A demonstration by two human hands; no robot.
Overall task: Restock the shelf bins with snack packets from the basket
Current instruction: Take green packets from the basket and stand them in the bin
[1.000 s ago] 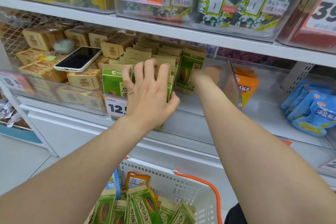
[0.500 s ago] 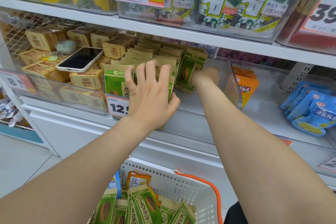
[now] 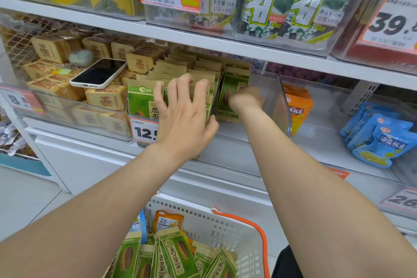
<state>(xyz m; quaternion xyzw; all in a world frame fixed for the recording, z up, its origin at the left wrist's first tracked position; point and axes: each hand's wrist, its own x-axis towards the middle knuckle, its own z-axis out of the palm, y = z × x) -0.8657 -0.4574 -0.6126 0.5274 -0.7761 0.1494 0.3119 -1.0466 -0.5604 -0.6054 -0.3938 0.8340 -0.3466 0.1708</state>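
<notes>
A white metal shelf (image 3: 228, 156) over pale floor tiles (image 3: 20, 201) carried a clear, hard-walled plastic bin (image 3: 281, 106). In it stood a packed row of flat green-and-kraft sunflower seed packets (image 3: 140, 101). The left grip (image 3: 185, 124) clamped that row, four fingers curled over the tops and the thumb at the side. The right grip (image 3: 247, 99) was curled against one leaning packet (image 3: 235, 83); whether it pinched it could not be told. Below, one white perforated basket (image 3: 203, 212) with an orange handle (image 3: 255, 230) held at least five more packets (image 3: 176, 253). One glossy phone (image 3: 99, 73) lay on wrapped cakes (image 3: 106, 98).
</notes>
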